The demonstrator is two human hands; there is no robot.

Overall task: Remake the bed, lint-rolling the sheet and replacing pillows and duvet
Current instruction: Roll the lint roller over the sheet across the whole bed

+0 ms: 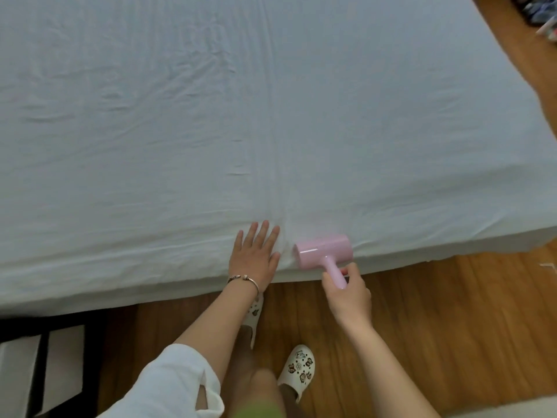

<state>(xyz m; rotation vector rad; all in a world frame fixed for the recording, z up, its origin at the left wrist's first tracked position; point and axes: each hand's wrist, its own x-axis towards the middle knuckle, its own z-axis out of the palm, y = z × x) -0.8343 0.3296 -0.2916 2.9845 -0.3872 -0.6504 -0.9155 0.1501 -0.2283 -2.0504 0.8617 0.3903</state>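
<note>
A pale blue-grey sheet [271, 116] covers the whole mattress, creased across its left and middle parts. My left hand [256, 254] presses flat on the sheet at the near edge, fingers straight and spread. Just to its right, a pink lint roller [324, 251] lies with its drum on the sheet at the mattress edge. My right hand [346, 292] grips its pink handle from below the edge. No pillows or duvet are in view.
Wooden floor [437, 312] runs along the near side and the right of the bed. My feet in white clogs [297, 372] stand close to the bed. A dark frame with white panels [36, 363] sits at the lower left. Small items lie at the top right corner [542, 13].
</note>
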